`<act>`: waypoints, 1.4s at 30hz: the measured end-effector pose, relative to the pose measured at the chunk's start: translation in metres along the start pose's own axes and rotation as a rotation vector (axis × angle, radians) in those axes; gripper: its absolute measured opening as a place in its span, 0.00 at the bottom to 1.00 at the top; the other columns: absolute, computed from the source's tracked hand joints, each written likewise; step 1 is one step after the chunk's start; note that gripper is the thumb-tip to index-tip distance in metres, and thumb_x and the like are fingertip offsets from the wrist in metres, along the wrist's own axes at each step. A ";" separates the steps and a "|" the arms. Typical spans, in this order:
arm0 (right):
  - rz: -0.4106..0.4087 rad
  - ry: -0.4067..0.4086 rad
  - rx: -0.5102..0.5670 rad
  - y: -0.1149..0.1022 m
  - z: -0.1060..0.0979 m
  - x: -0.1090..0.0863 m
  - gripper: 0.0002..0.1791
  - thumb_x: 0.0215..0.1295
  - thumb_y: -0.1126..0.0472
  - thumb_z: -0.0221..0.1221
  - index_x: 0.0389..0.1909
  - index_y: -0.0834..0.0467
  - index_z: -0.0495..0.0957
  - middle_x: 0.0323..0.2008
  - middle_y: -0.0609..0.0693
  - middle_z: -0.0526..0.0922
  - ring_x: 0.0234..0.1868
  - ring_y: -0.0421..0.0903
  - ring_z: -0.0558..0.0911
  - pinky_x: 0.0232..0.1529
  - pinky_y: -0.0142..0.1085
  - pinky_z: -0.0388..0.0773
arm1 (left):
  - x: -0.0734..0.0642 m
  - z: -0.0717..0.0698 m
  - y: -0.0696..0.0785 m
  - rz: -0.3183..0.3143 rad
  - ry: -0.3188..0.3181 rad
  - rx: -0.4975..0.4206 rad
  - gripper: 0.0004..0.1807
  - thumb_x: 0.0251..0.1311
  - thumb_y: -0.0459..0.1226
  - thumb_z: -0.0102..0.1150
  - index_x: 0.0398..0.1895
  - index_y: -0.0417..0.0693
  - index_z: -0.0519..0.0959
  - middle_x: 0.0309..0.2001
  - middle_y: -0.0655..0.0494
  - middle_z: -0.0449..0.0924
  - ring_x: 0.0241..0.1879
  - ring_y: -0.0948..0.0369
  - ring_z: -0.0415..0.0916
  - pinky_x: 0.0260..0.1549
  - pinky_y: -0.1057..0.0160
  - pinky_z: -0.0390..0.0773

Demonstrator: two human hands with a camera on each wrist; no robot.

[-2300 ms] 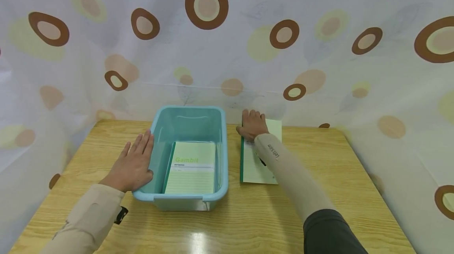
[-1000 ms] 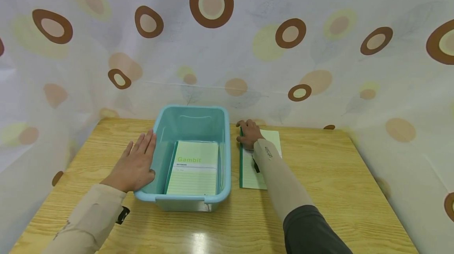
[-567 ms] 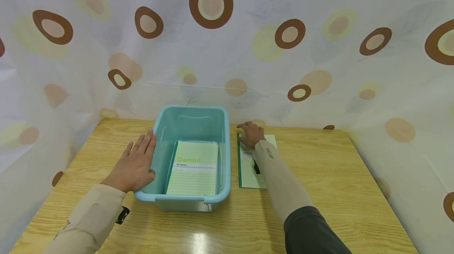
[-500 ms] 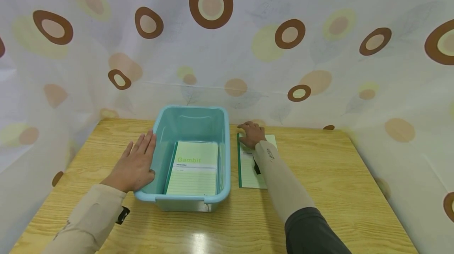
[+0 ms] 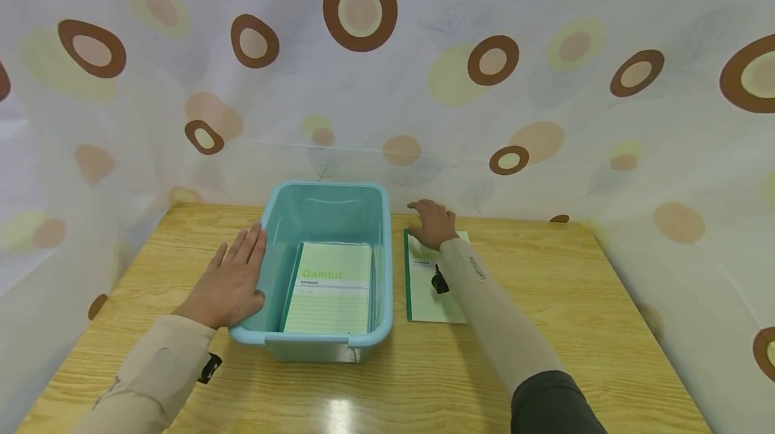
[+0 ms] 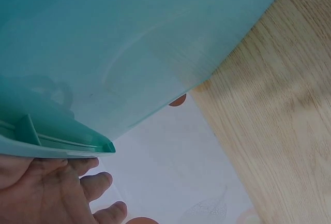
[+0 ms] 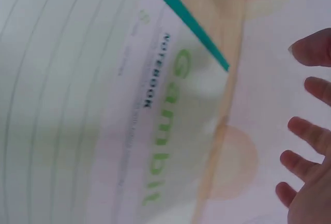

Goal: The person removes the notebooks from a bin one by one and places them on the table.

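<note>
A patterned sheet (image 5: 424,118) hangs behind the wooden desk (image 5: 545,286). The blue tub (image 5: 387,266) sits left of the middle, with one notebook (image 5: 329,293) face up inside. The other notebook (image 5: 424,303) lies flat on the desk, to the tub's right, its long axis running from the near side toward the sheet, green spine facing the tub. The left hand (image 5: 227,286) rests along the tub's left rim, fingers straight. The right hand (image 5: 434,224), much the nearer to that desk notebook, hangs over its far end, fingers spread wide, holding nothing; the cover stretches back from them toward the person.
</note>
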State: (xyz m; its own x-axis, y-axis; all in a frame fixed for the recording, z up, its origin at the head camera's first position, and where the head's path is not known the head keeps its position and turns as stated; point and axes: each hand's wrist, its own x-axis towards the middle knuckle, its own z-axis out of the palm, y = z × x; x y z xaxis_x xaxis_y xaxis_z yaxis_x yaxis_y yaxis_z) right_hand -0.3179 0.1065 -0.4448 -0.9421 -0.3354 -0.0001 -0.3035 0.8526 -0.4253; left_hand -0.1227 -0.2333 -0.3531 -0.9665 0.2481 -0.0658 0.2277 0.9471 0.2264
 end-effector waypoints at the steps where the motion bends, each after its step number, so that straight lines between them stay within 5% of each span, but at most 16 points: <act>1: 0.001 0.007 0.011 -0.003 -0.004 -0.002 0.30 0.66 0.55 0.56 0.69 0.53 0.64 0.71 0.59 0.59 0.69 0.64 0.57 0.63 0.63 0.50 | 0.000 0.000 0.000 0.000 -0.002 0.001 0.44 0.52 0.32 0.47 0.72 0.25 0.43 0.74 0.32 0.37 0.72 0.36 0.37 0.66 0.33 0.42; 11: -0.097 0.177 0.076 -0.037 -0.048 -0.015 0.30 0.65 0.57 0.52 0.69 0.53 0.63 0.74 0.57 0.52 0.72 0.61 0.52 0.64 0.61 0.50 | 0.002 0.002 0.000 -0.010 -0.007 0.002 0.45 0.51 0.33 0.48 0.73 0.26 0.42 0.74 0.32 0.37 0.73 0.36 0.36 0.66 0.34 0.41; 18: -0.149 0.184 0.067 -0.072 -0.077 -0.024 0.32 0.65 0.55 0.52 0.71 0.51 0.61 0.75 0.54 0.51 0.74 0.56 0.51 0.65 0.59 0.49 | 0.001 0.003 0.000 -0.015 -0.005 -0.011 0.46 0.51 0.33 0.48 0.73 0.26 0.42 0.75 0.32 0.37 0.73 0.37 0.36 0.66 0.34 0.40; 30: -0.153 0.044 0.057 -0.126 -0.092 -0.023 0.34 0.66 0.50 0.54 0.72 0.50 0.59 0.73 0.53 0.56 0.71 0.56 0.58 0.67 0.58 0.52 | 0.001 0.002 0.001 -0.011 0.001 0.014 0.45 0.51 0.33 0.48 0.72 0.26 0.43 0.74 0.32 0.38 0.73 0.37 0.37 0.67 0.34 0.40; 39: -0.169 -0.094 0.046 -0.169 -0.075 -0.013 0.30 0.64 0.49 0.56 0.67 0.49 0.66 0.62 0.50 0.73 0.60 0.47 0.72 0.64 0.52 0.55 | 0.000 0.002 0.002 -0.015 0.002 0.017 0.46 0.50 0.33 0.48 0.72 0.25 0.44 0.74 0.32 0.39 0.73 0.37 0.37 0.67 0.34 0.38; 42: -0.168 -0.167 0.077 -0.178 -0.065 -0.009 0.28 0.64 0.50 0.56 0.64 0.51 0.68 0.61 0.53 0.74 0.58 0.47 0.74 0.61 0.49 0.65 | 0.000 0.002 0.003 -0.019 -0.001 0.016 0.46 0.50 0.33 0.48 0.72 0.26 0.43 0.74 0.32 0.38 0.73 0.37 0.36 0.67 0.35 0.37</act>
State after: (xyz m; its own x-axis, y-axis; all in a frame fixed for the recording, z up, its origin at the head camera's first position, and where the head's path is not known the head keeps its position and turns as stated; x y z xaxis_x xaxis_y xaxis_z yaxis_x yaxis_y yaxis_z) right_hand -0.2647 -0.0157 -0.3102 -0.8406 -0.5371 -0.0701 -0.4363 0.7481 -0.5001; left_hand -0.1218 -0.2301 -0.3545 -0.9706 0.2298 -0.0711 0.2108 0.9549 0.2093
